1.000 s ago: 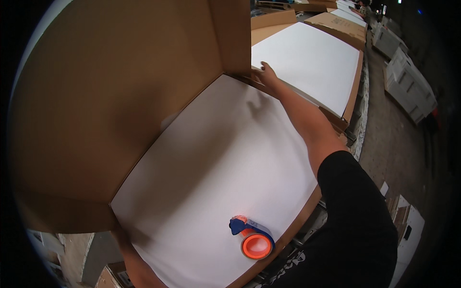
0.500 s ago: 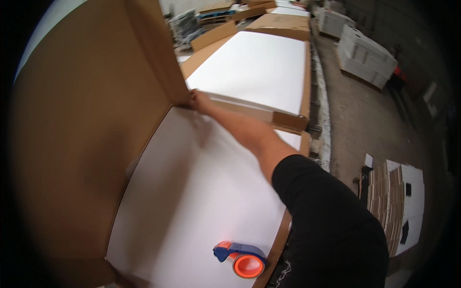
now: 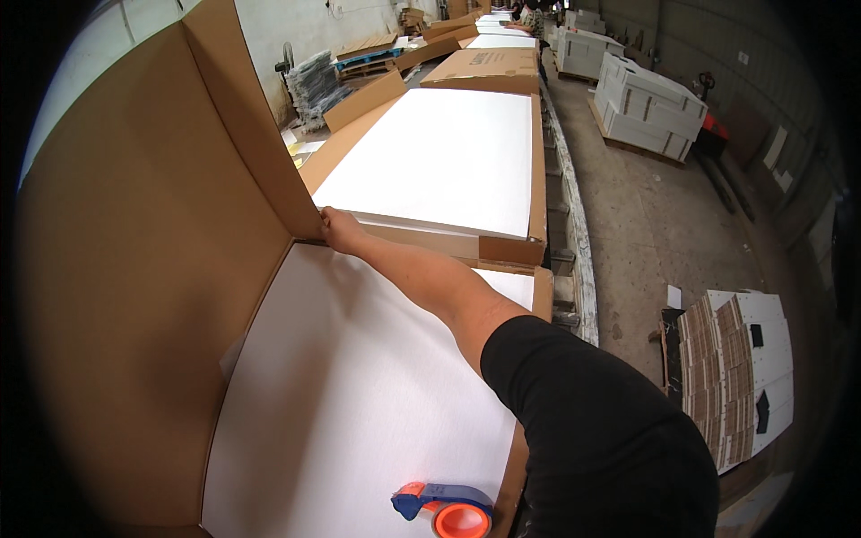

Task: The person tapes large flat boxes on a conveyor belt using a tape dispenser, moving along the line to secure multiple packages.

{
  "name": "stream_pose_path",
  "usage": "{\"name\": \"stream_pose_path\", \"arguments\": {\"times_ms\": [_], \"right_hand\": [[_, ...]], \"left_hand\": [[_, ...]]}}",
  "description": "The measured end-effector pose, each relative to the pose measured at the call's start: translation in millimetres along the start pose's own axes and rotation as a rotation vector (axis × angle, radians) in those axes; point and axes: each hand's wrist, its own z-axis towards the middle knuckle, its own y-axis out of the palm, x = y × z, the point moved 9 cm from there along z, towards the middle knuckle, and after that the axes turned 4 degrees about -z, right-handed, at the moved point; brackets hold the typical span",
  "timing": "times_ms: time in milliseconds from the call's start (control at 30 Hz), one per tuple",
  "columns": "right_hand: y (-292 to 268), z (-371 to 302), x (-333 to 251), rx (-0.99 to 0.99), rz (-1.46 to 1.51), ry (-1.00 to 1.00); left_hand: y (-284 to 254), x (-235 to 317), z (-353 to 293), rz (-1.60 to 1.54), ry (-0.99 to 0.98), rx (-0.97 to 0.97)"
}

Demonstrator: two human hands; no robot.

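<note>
My right arm, in a black sleeve, reaches forward across a large open carton. At its far corner my right hand [image 3: 341, 230] is closed on the edge of a raised cardboard flap [image 3: 256, 125]. The tall brown carton lid [image 3: 134, 269] stands upright along the left. A flat white panel [image 3: 359, 386] lies inside the carton, partly shaded. On the panel's near right part rests a blue and orange tape dispenser [image 3: 446, 507]. My left hand is out of view.
Beyond lies another open carton with a white panel [image 3: 439, 152], then a brown carton [image 3: 480, 67], all in a row on a conveyor [image 3: 574, 242]. Stacked boards [image 3: 731, 368] and a pallet of white boxes [image 3: 646, 108] stand on the floor at right. A person [image 3: 529, 20] is far ahead.
The view has tilted up, so the far end of the row and a person now show. My right hand keeps its hold on the flap at the same corner.
</note>
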Motion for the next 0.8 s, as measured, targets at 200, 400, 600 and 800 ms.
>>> {"name": "stream_pose_path", "arguments": {"times_ms": [200,400,600,800], "right_hand": [[0.6,1.8,-3.5,0.003,0.002,-0.001],[-0.6,6.3,-10.2,-0.004,-0.043,-0.023],[15.2,8.8,-23.1,0.014,-0.077,-0.120],[7.3,0.9,2.1,-0.124,-0.132,-0.060]], "left_hand": [[4.0,6.2,-1.9,0.014,0.008,-0.008],[6.1,5.2,-3.9,0.024,0.009,-0.020],[-14.3,-10.9,-11.0,0.024,0.003,-0.011],[-43.6,-36.8,-17.5,-0.043,0.016,-0.022]]}}
